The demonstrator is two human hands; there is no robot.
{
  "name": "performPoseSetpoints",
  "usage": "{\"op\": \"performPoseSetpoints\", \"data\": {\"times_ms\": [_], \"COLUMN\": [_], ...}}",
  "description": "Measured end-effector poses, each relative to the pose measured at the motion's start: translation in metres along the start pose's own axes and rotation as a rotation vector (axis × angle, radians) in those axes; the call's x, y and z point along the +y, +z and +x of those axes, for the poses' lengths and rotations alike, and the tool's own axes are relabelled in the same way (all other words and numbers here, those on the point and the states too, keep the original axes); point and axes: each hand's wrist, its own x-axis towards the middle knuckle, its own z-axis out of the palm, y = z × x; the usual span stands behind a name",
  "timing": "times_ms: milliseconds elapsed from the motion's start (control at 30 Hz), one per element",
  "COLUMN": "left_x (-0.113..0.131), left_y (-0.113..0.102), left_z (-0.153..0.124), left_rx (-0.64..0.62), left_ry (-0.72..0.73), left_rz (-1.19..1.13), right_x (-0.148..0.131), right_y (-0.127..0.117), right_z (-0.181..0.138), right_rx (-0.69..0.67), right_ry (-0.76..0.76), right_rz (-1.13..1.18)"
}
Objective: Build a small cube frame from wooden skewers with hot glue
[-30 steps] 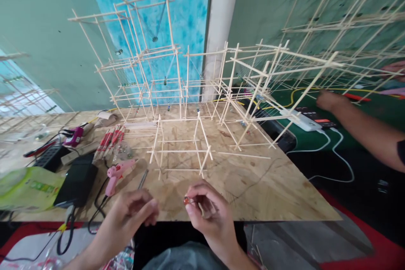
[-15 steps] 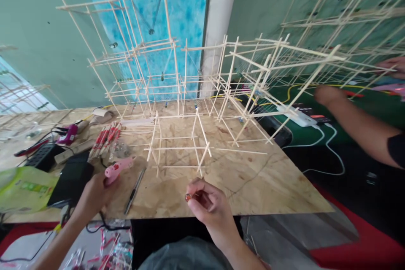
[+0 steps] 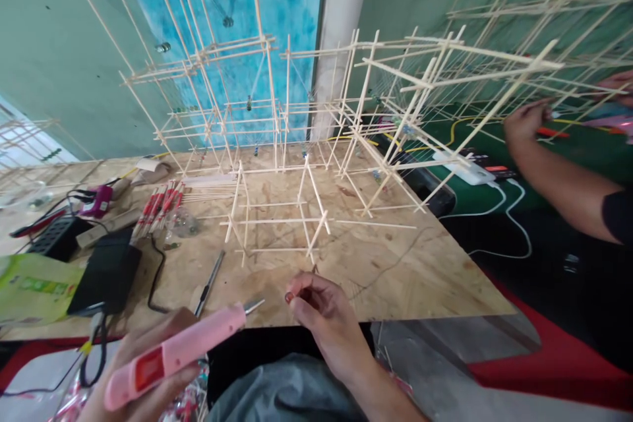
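As the pink hot glue gun (image 3: pixel 173 356) came up off the board into the person's left hand (image 3: pixel 143 359), its nozzle swung toward the right hand (image 3: pixel 324 320), which pinched a small red bead (image 3: pixel 288 297) between finger and thumb. The hands were apart, not touching, and both sat just in front of a small frame of wooden skewers (image 3: pixel 277 221). That change put the gun and bead in hand together. A craft knife (image 3: pixel 210 283) lay just in front of the frame's left side, and a bundle of red-tipped sticks (image 3: pixel 158 211) lay to its left. Well right of the frame, a co-worker's hand (image 3: pixel 524 125) reached among taller skewer lattices (image 3: pixel 494 69).
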Motion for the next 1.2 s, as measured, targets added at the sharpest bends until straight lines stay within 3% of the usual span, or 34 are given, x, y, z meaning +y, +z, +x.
{"op": "performPoseSetpoints", "data": {"times_ms": [200, 367, 1200], "left_x": [0.030, 0.038, 0.024], "left_y": [0.002, 0.004, 0.006], "left_z": [0.021, 0.028, 0.024], "left_rx": [-0.187, -0.247, -0.196], "left_ry": [0.017, 0.018, 0.012], "left_rz": [-0.264, -0.269, -0.207], "right_x": [-0.006, -0.004, 0.001], "right_y": [0.002, 0.001, 0.000], "right_z": [-0.002, -0.002, -0.001], "right_rx": [-0.020, -0.047, -0.032], "right_ry": [0.015, 0.001, -0.055], "right_rz": [-0.059, -0.057, -0.071]}}
